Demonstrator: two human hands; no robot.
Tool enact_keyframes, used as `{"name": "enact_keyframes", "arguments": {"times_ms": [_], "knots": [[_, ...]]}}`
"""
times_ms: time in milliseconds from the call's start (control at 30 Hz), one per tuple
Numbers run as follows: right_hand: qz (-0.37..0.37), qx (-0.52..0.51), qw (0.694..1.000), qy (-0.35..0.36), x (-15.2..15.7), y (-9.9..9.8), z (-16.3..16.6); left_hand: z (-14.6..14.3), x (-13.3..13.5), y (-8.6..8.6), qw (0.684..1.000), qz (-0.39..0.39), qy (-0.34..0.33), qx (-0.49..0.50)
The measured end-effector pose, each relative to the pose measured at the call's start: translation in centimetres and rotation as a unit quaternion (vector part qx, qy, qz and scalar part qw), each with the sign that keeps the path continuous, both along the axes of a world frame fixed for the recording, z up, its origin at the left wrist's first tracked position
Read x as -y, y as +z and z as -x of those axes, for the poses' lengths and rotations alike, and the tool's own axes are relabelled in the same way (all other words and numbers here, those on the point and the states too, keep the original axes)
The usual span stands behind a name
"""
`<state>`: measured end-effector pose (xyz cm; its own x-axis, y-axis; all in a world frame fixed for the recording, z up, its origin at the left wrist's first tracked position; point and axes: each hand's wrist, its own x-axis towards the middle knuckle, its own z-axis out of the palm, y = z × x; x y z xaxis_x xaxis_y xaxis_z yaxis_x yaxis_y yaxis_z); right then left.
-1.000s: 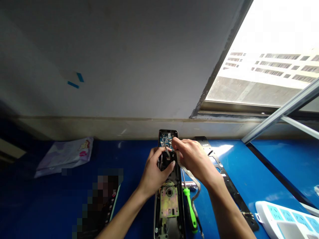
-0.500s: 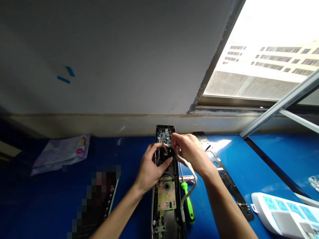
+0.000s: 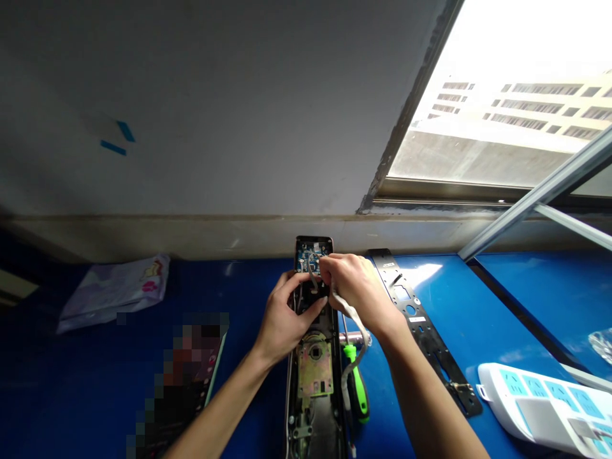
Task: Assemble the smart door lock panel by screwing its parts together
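Note:
A long black door-lock body (image 3: 313,382) lies opened on the blue table (image 3: 86,376), with a blue circuit board (image 3: 307,257) at its far end and a brass mechanism (image 3: 314,366) lower down. My left hand (image 3: 285,319) grips the lock body's left side, thumb laid across it. My right hand (image 3: 351,287) pinches a grey ribbon cable (image 3: 356,319) just below the circuit board. The cable trails down past my right wrist.
A green-handled screwdriver (image 3: 356,381) lies right of the lock. A black metal plate (image 3: 421,325) lies further right, and a white power strip (image 3: 545,408) at the right edge. A plastic packet (image 3: 115,290) sits at the left by the wall. A pixelated dark object (image 3: 186,376) lies bottom left.
The view has shifted slightly, so everything sits a little higher and to the left. My right hand has moved closer to the circuit board with the cable. My left hand keeps its grip.

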<state>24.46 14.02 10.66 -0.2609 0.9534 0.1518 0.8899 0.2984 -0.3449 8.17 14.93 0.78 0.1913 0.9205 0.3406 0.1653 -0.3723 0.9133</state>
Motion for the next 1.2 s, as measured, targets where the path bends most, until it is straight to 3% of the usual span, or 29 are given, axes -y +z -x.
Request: {"name": "enact_keyframes", "arguments": {"times_ms": [333,600,700,767,833,900,1033,1100,1200], "knots": [[-0.01,-0.039,0.999,-0.004,-1.0,-2.4,-1.4,0.1,0.0,0.1,0.999,0.03,-0.001,-0.019],[0.012,-0.085,0.996,0.029,0.7,-0.9,-2.6,0.0,0.3,-0.2,0.999,0.02,0.016,-0.03],[0.001,-0.11,0.994,0.014,2.1,-0.4,-3.6,-0.2,1.0,0.4,0.994,-0.052,0.065,-0.068],[-0.018,-0.132,0.991,-0.022,3.4,-0.5,-4.7,-0.6,1.8,1.5,0.979,-0.139,0.11,-0.101],[-0.03,-0.145,0.986,-0.079,5.0,-1.1,-6.4,-1.3,2.9,3.1,0.961,-0.224,0.108,-0.12],[-0.024,-0.145,0.978,-0.147,6.8,-2.3,-8.4,-2.3,3.8,5.0,0.946,-0.291,0.076,-0.119],[0.023,-0.094,0.955,-0.279,10.3,-5.5,-12.1,-5.4,4.8,8.0,0.929,-0.303,-0.112,-0.178],[0.054,-0.055,0.939,-0.335,11.7,-7.1,-13.3,-7.2,5.1,8.7,0.891,-0.306,-0.192,-0.275],[0.1,-0.009,0.914,-0.392,13.2,-9.1,-14.0,-9.9,5.5,8.9,0.824,-0.303,-0.255,-0.404]]}}
